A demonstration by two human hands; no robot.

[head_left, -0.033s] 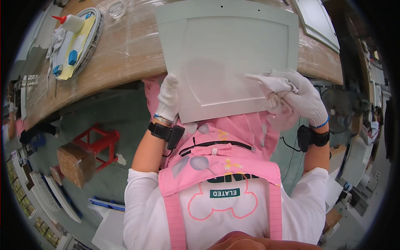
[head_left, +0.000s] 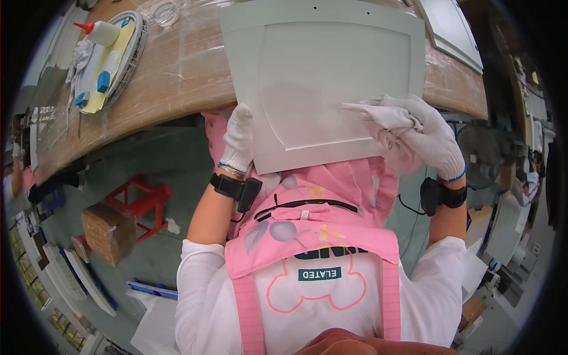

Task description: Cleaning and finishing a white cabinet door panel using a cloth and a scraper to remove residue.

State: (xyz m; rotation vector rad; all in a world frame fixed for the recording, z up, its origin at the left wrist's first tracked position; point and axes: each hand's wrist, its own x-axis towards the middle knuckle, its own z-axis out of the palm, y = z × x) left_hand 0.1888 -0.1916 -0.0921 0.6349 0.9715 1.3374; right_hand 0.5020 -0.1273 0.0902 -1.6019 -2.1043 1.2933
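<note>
A pale grey-white cabinet door panel with a raised centre (head_left: 322, 77) lies on the long wooden workbench (head_left: 177, 77), its near edge jutting out over the person's pink apron (head_left: 313, 236). The left hand (head_left: 238, 139), in a white knit glove, clasps the panel's near-left edge, fingers curled around it. The right hand (head_left: 429, 139), gloved alike, presses a crumpled white cloth (head_left: 387, 121) flat against the panel's right side — closed upon the cloth. Far left on the bench sits a white glue bottle with a red tip (head_left: 100, 32).
</note>
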